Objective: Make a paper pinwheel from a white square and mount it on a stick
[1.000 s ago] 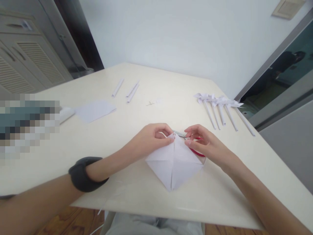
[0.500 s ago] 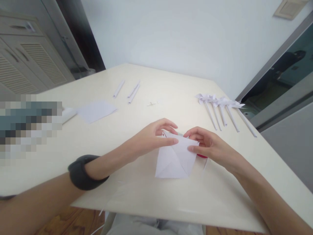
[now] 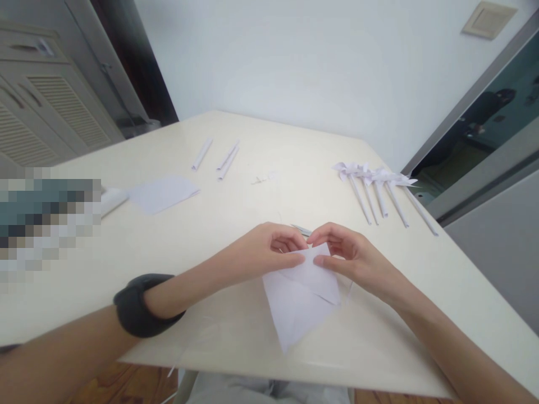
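Observation:
A creased white sheet of paper [image 3: 297, 306] hangs above the near part of the table, one corner pointing down toward me. My left hand [image 3: 280, 247] pinches its upper edge, thumb on the near face and fingers curled behind. Close beside it, my right hand [image 3: 343, 247] grips the same edge in the same way. Just beyond my fingertips, the metal tips of what look like scissors [image 3: 300, 229] rest on the table; the rest is hidden behind my hands and the paper.
Several paper pinwheels with rolled sticks [image 3: 381, 193] lie at the right. Rolled paper tubes [image 3: 202, 154] lie at the back left, near flat white sheets [image 3: 164, 193]. Small paper scraps [image 3: 263, 178] sit mid-table. A wall [image 3: 286, 67] borders the white table [image 3: 236, 331].
The paper has turned so that a corner now points down toward me. My hands have come closer together along its upper edge. The red handle seen earlier is now covered.

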The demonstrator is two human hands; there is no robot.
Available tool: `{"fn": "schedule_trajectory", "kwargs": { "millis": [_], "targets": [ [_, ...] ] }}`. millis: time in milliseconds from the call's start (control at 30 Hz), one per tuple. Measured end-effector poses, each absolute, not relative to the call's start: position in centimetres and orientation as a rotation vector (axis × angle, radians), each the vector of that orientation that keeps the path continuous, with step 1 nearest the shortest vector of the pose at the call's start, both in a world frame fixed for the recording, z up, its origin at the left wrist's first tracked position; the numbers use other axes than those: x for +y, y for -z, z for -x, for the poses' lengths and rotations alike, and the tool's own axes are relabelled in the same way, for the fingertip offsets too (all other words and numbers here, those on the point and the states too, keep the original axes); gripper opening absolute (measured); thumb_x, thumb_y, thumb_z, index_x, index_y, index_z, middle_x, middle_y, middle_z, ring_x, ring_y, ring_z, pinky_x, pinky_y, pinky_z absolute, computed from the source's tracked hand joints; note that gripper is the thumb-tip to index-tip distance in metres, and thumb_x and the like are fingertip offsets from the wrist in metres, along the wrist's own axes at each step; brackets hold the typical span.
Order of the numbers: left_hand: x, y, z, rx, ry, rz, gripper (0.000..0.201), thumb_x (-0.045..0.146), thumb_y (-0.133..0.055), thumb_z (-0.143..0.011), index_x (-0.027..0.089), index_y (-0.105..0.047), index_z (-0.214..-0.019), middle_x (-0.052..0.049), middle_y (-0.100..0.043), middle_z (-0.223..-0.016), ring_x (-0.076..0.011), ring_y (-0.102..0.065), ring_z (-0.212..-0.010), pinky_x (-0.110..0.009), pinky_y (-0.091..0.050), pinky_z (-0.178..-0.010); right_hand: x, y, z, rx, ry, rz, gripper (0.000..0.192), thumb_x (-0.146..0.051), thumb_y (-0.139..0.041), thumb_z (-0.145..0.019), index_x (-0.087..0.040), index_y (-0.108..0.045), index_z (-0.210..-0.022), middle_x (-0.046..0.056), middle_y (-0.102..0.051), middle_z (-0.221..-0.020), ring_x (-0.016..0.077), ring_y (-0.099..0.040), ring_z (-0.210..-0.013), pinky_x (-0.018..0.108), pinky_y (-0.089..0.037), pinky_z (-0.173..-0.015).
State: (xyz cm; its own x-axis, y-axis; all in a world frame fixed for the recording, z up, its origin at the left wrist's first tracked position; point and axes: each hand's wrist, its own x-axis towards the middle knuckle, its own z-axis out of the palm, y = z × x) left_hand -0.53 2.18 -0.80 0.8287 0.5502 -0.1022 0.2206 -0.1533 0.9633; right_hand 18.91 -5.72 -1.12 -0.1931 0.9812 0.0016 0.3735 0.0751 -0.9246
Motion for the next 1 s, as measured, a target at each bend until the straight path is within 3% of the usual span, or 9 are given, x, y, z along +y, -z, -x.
{"fn": "schedule_trajectory", "kwargs": {
  "millis": [167,333,567,800,1000],
  "targets": [
    [2.1,0.8,0.7,0.582,-0.308,-1.620,0.019,0.017,-0.058,-0.075,0.020,-0.061,-0.094,0.002,-0.059,-0.077,-0.0130,-0.058,-0.073,-0.024,-0.043,-0.066,-5.9,1.1,-18.7,-1.635,-1.004,1.386,0.013,-0.027,-0.063,-0.081,-0.023,-0.056,-0.093,0.001,-0.057,-0.090,0.0141,-0.054,-0.076,0.028,-0.043,-0.066],
    [1.8,0.5,0.5,0.634,-0.318,-1.674,0.014,0.019,-0.055,-0.077,0.019,-0.062,-0.090,0.004,-0.051,-0.067,-0.0103,-0.051,-0.061,-0.021,-0.037,-0.056,-5.9,1.0,-18.5,-1.674,-0.850,1.339,0.003,-0.023,-0.060,-0.083,-0.021,-0.058,-0.084,0.002,-0.055,-0.094,0.0158,-0.054,-0.089,0.030,-0.046,-0.077],
    [1.1,0.7,0.2,0.639,-0.444,-1.872,0.021,0.035,-0.052,-0.083,0.018,-0.064,-0.079,-0.001,-0.065,-0.081,-0.0155,-0.059,-0.076,-0.025,-0.045,-0.066,-6.4,0.9,-17.5,-1.793,-0.535,1.395,0.004,-0.019,-0.063,-0.082,-0.019,-0.060,-0.079,0.003,-0.052,-0.093,0.0161,-0.054,-0.088,0.032,-0.046,-0.078],
    [0.6,0.7,0.2,0.693,-0.452,-1.970,0.018,0.028,-0.049,-0.085,0.019,-0.065,-0.086,-0.001,-0.065,-0.081,-0.0152,-0.058,-0.074,-0.026,-0.046,-0.067,-6.6,1.3,-17.3,-1.838,-0.283,1.414,0.009,-0.012,-0.062,-0.081,-0.021,-0.061,-0.081,0.004,-0.053,-0.094,0.0168,-0.054,-0.087,0.031,-0.048,-0.073],
    [0.6,0.4,0.3,0.659,-0.532,-1.802,0.019,0.031,-0.054,-0.083,0.018,-0.066,-0.078,-0.001,-0.064,-0.077,-0.0148,-0.059,-0.074,-0.023,-0.046,-0.066,-7.1,1.0,-17.0,-1.842,-0.129,1.299,0.012,-0.010,-0.059,-0.083,-0.021,-0.063,-0.086,0.004,-0.054,-0.092,0.0168,-0.055,-0.087,0.032,-0.047,-0.075]
  ]
}}
